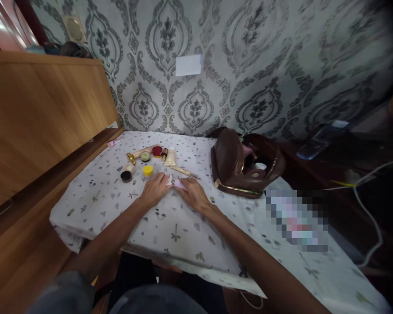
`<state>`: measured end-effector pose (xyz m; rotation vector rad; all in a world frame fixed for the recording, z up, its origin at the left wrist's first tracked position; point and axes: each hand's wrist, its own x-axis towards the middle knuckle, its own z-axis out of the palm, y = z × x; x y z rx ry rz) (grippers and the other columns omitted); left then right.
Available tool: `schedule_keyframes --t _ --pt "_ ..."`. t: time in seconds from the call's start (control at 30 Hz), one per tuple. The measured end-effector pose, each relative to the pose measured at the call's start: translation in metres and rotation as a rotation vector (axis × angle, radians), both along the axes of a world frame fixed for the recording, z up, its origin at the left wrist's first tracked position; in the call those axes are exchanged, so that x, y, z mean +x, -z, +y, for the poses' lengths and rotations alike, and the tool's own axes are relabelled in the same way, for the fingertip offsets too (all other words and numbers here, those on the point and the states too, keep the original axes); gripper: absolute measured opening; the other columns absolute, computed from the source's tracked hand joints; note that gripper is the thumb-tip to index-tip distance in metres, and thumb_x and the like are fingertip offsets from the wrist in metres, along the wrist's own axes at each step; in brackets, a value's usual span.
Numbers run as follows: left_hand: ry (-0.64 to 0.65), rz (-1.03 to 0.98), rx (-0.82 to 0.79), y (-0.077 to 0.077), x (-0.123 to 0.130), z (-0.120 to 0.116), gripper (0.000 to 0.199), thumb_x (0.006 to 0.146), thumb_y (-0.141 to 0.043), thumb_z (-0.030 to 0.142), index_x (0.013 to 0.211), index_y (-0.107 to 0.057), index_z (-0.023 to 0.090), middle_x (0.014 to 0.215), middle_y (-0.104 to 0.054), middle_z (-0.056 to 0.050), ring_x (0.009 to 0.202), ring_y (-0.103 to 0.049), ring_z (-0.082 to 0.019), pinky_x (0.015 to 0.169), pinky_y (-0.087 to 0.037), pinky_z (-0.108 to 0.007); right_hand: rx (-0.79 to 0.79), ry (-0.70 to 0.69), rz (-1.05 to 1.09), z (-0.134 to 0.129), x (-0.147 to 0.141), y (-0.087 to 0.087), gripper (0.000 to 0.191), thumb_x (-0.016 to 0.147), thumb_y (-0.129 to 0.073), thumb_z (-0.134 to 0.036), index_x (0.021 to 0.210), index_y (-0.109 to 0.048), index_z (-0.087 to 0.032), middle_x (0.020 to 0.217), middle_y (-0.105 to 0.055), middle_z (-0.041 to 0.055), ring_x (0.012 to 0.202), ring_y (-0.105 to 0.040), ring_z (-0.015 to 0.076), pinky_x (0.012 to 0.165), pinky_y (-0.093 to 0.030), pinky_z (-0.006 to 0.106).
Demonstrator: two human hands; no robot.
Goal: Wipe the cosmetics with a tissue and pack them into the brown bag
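Both my hands meet low over the patterned tablecloth (175, 218). The fingers of my left hand (154, 190) are closed on a small white piece (170, 178). My right hand (195, 194) grips a small lilac item (179, 185), which touches or nearly touches the white piece; its kind is too small to make out. Just beyond the hands are a yellow-lidded jar (147, 171), a cream tube (170, 158) and a slim beige stick (183, 172). A black-lidded jar (126, 176), a red-lidded jar (157, 151), a green-topped jar (145, 156) and a gold tube (131, 158) lie farther left.
A brown bag (229, 161) stands unzipped on the right, with cosmetics inside. Right of it, a plastic bottle (322, 139) lies near a white cable (375, 209). A blurred-out flat object (296, 222) rests on the cloth. Wooden furniture (49, 117) borders the left; patterned wallpaper rises behind.
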<state>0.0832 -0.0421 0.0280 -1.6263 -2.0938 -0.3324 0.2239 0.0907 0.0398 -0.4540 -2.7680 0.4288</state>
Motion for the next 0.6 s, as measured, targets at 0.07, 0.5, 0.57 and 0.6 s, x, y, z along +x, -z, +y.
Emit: schedule_keyframes --t 0.07,0.5,0.57,0.6 --pt "0.028 0.011 0.021 -0.002 0.002 0.0 0.034 0.098 -0.044 0.044 0.112 -0.058 0.016 0.101 -0.059 -0.01 0.098 -0.057 -0.023 0.071 -0.045 -0.032 -0.048 0.011 -0.011 -0.002 -0.001 -0.002 0.027 0.096 -0.052 -0.032 0.111 -0.064 -0.013 0.108 -0.069 0.0149 0.102 -0.061 0.0259 0.087 -0.044 0.033" --pt "0.109 -0.918 0.183 -0.013 0.0 0.005 0.047 0.098 -0.033 0.054 0.069 -0.049 0.02 0.066 -0.051 0.001 0.068 -0.051 -0.016 0.071 -0.043 -0.03 -0.284 -0.011 0.113 -0.023 -0.003 0.0 0.031 0.09 -0.059 -0.035 0.112 -0.067 -0.016 0.108 -0.071 0.0112 0.099 -0.064 0.0254 0.089 -0.047 0.035" --pt "0.114 -1.001 0.222 -0.011 0.0 0.007 0.054 0.098 -0.025 0.059 0.065 -0.044 0.021 0.06 -0.047 0.002 0.06 -0.048 -0.014 0.062 -0.042 -0.028 -0.298 -0.014 0.181 -0.024 -0.003 0.001 0.029 0.089 -0.059 -0.034 0.111 -0.066 -0.016 0.108 -0.07 0.011 0.1 -0.063 0.0258 0.09 -0.047 0.037" --pt "0.117 -1.05 0.241 -0.011 0.0 0.008 0.056 0.097 -0.022 0.061 0.064 -0.043 0.021 0.058 -0.046 0.002 0.057 -0.047 -0.013 0.058 -0.041 -0.027 -0.304 -0.011 0.222 -0.024 -0.003 0.002 0.029 0.089 -0.059 -0.033 0.111 -0.066 -0.016 0.107 -0.07 0.0109 0.1 -0.063 0.0259 0.09 -0.048 0.038"
